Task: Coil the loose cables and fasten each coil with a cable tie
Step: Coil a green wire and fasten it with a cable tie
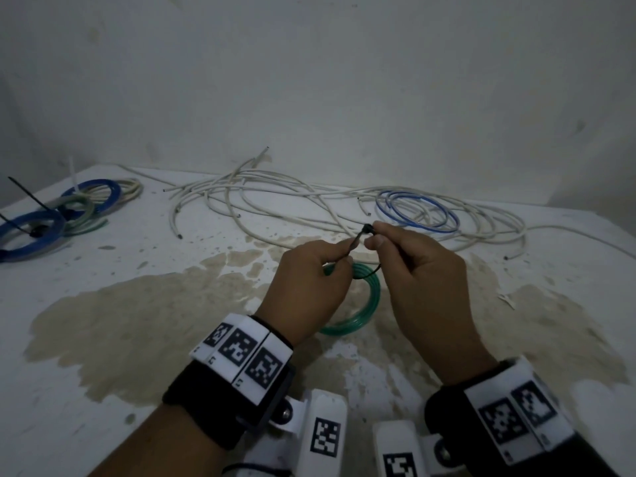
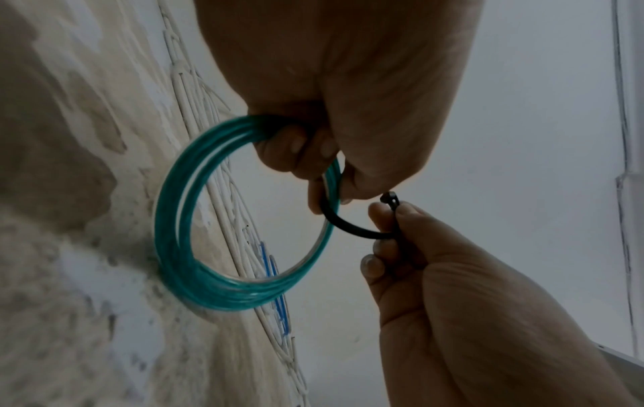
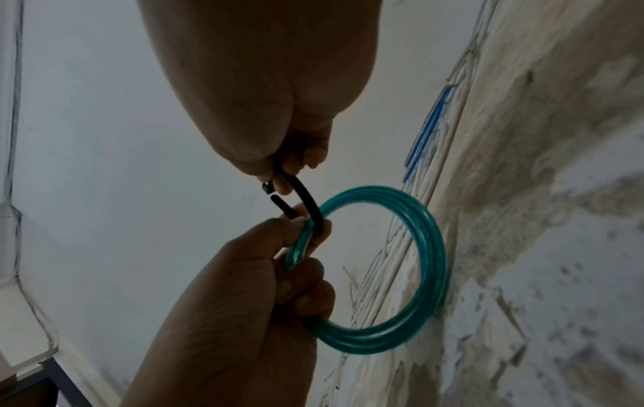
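A green cable coil (image 1: 370, 297) stands on edge on the stained table (image 1: 137, 321). My left hand (image 1: 339, 259) grips its top with curled fingers and pinches the tail of a black cable tie (image 1: 358, 241). The tie (image 2: 348, 228) loops under the coil strands (image 2: 174, 220). My right hand (image 1: 373, 235) pinches the tie's head between thumb and forefinger. In the right wrist view the tie's free tip (image 3: 278, 202) sits just short of the head (image 3: 267, 188), which my right hand (image 3: 278, 176) holds above the coil (image 3: 428, 261).
Several tied coils, blue, green and cream, lie at the table's far left (image 1: 69, 208), with black and white tie tails sticking up. Loose white cables (image 1: 275, 197) and a loose blue cable (image 1: 416, 211) sprawl across the back near the wall.
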`<state>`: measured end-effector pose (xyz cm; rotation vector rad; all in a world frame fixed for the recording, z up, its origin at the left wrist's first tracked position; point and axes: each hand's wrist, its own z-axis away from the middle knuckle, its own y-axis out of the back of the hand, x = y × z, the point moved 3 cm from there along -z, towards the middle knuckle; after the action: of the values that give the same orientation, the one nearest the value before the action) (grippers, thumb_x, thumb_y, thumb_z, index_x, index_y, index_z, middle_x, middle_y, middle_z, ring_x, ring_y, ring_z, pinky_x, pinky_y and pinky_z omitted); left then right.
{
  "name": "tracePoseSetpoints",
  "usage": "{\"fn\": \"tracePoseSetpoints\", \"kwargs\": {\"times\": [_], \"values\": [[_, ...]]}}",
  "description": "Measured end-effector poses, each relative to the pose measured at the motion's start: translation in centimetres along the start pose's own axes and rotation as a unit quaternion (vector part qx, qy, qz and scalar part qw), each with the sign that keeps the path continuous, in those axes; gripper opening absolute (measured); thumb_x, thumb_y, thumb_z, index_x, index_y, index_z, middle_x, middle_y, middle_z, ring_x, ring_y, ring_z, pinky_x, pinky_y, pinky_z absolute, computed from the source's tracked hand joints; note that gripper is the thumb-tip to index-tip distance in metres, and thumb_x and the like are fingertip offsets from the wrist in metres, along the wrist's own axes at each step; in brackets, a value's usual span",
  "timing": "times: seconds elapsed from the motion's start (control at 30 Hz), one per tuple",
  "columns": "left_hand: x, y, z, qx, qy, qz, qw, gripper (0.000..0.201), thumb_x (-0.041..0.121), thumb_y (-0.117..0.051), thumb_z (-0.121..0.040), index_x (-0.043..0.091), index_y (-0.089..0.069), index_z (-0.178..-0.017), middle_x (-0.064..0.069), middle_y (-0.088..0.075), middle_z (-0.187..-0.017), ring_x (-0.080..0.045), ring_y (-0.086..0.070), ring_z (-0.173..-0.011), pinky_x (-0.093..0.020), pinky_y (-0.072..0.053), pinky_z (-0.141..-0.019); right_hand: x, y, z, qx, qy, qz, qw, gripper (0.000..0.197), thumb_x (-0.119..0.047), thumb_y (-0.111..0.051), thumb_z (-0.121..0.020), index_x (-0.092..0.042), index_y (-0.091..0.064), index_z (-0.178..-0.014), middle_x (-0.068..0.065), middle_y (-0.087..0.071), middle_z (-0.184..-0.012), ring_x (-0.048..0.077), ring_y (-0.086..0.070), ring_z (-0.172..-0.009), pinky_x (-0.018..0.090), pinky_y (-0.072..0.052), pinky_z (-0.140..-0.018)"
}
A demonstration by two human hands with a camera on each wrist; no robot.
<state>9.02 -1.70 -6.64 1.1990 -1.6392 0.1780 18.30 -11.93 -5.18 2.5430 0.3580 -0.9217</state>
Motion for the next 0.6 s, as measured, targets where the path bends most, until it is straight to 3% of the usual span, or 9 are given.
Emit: {"fn": "tracePoseSetpoints", "kwargs": {"times": [0.17, 0.27, 0.37, 0.47, 0.6], "values": [[-0.08, -0.01, -0.11, -0.002, -0.005, -0.01, 1.0, 0.031, 0.011, -0.054, -0.093, 0.02, -0.068, -0.119, 0.011, -0.06, -0.083, 0.003, -0.053, -0.075, -0.001, -0.034, -0.068, 0.06, -0.19, 0.07, -0.007, -0.011, -0.005, 1.0, 0.024, -0.02, -0.054, -0.087, -0.015, -0.073, -0.099, -0.02, -0.063, -0.088, -0.014, -0.057, -0.086, 0.0, -0.038, -0.078], [0.05, -0.03, -0.05, -0.004, -0.011, -0.011, 1.0, 0.031, 0.012, -0.054, -0.093, 0.021, -0.067, -0.12, 0.018, -0.054, -0.077, 0.004, -0.051, -0.072, -0.002, -0.034, -0.066, -0.1, 0.02, 0.01, 0.017, -0.003, -0.001, 1.0, 0.025, -0.02, -0.054, -0.087, -0.013, -0.073, -0.101, -0.018, -0.064, -0.092, -0.016, -0.056, -0.089, 0.0, -0.038, -0.081], [0.15, -0.07, -0.03, -0.011, -0.022, -0.023, 0.999, 0.032, 0.012, -0.054, -0.093, 0.023, -0.068, -0.119, 0.016, -0.051, -0.071, 0.003, -0.05, -0.068, -0.005, -0.034, -0.063, -0.22, -0.02, 0.05, 0.014, 0.004, -0.001, 1.0, 0.025, -0.019, -0.055, -0.087, -0.013, -0.072, -0.104, -0.014, -0.065, -0.093, -0.011, -0.056, -0.091, -0.001, -0.038, -0.082], [0.1, -0.05, 0.01, -0.009, -0.029, -0.023, 0.999, 0.033, 0.011, -0.054, -0.092, 0.026, -0.068, -0.117, 0.015, -0.051, -0.069, 0.006, -0.05, -0.068, -0.005, -0.033, -0.062, -0.31, -0.16, 0.12, -0.002, 0.004, 0.003, 1.0, 0.024, -0.018, -0.054, -0.087, -0.014, -0.072, -0.103, -0.018, -0.063, -0.088, -0.016, -0.056, -0.087, -0.001, -0.037, -0.079], [0.01, -0.02, 0.02, 0.004, -0.024, -0.009, 1.0, 0.032, 0.009, -0.054, -0.092, 0.025, -0.068, -0.117, 0.017, -0.052, -0.071, 0.009, -0.051, -0.07, -0.003, -0.033, -0.063, -0.4, -0.22, 0.17, -0.009, 0.001, -0.001, 1.0, 0.024, -0.018, -0.054, -0.087, -0.016, -0.072, -0.103, -0.016, -0.064, -0.085, -0.003, -0.059, -0.087, 0.001, -0.039, -0.078]]}}
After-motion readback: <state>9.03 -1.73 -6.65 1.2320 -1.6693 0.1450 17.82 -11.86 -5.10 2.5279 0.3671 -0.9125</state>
